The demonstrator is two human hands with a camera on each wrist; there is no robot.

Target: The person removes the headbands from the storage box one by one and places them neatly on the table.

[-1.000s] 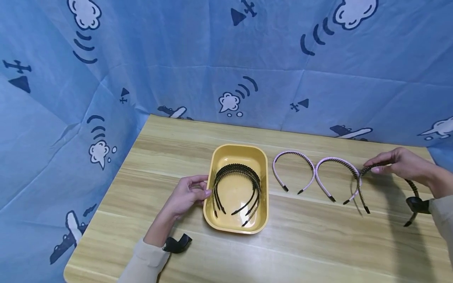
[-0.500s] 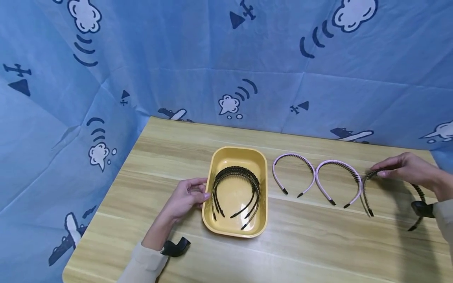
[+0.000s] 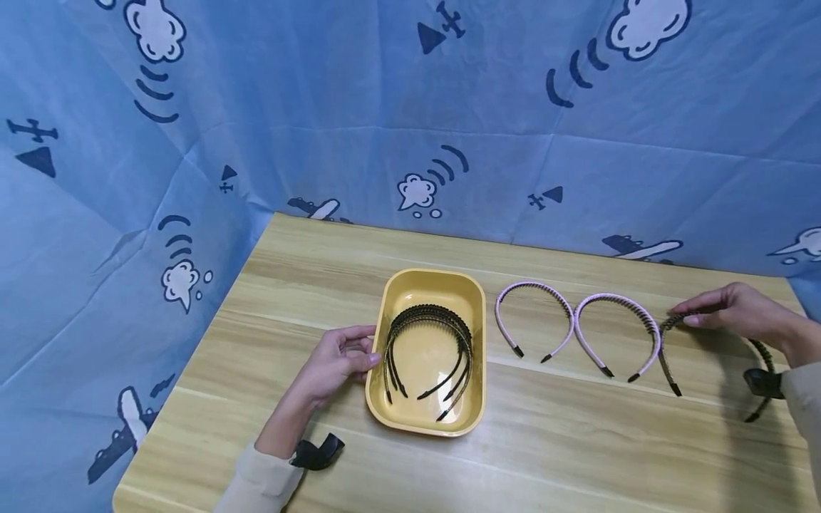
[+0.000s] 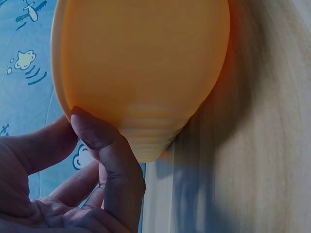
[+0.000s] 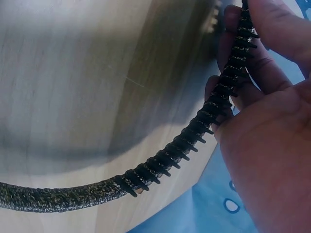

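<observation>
My left hand (image 3: 336,362) grips the left rim of a yellow tray (image 3: 479,356); in the left wrist view thumb and finger pinch the tray's edge (image 4: 57,63). Several dark headbands (image 3: 431,311) lie nested inside it. At the far right, my right hand (image 3: 747,313) holds a dark, glittery headband (image 3: 668,367) by its top, its ends toward the table's front. The right wrist view shows this headband's toothed inner side (image 5: 180,148) running between the fingers of the hand (image 5: 272,116). Its left arm is beside a pink headband (image 3: 580,338).
Another pink headband (image 3: 500,317) lies between the tray and the first pink one, the two touching or nearly so. The wooden table (image 3: 256,342) meets a blue patterned cloth (image 3: 321,92) at its back and left edges.
My right hand has moved slightly right with the dark headband, whose left arm no longer crosses over the pink one but stands at its right side. The left hand keeps its grip on the tray.
</observation>
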